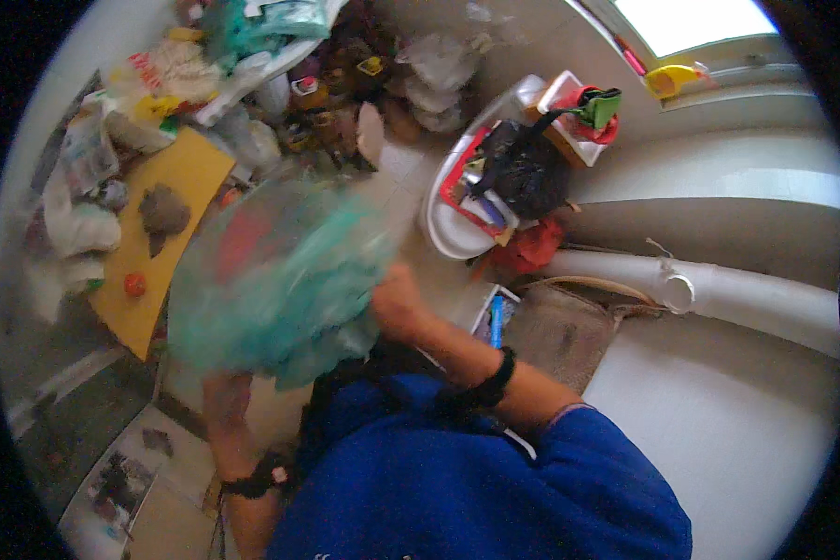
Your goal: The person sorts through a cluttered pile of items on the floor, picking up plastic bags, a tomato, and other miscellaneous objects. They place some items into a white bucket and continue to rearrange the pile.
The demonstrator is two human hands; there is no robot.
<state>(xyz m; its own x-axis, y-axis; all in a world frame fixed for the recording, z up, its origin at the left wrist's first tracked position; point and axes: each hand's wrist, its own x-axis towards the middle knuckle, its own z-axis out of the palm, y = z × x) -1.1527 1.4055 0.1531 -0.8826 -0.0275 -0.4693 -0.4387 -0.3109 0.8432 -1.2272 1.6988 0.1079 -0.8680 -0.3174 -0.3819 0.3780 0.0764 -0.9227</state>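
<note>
A translucent green plastic bag (280, 301) is spread out before me, blurred by motion. My right hand (397, 302) is closed on the bag's right edge. My left hand (228, 397) reaches up under the bag's lower left side; the plastic covers its fingers, so their hold is hidden. Something red (241, 241) shows through the plastic, too blurred to name. Left of the bag lies a yellow board (129, 245), bearing a dark brown lump (164, 211) and a small orange-red object (135, 285).
Bags and wrappers (168, 77) crowd the upper left. At upper right, a white tub (442, 227) holds a black plastic bag (525, 168) and other items. A white pipe (756, 283) runs along the right wall. Beside my right arm sits a brown bag (560, 329).
</note>
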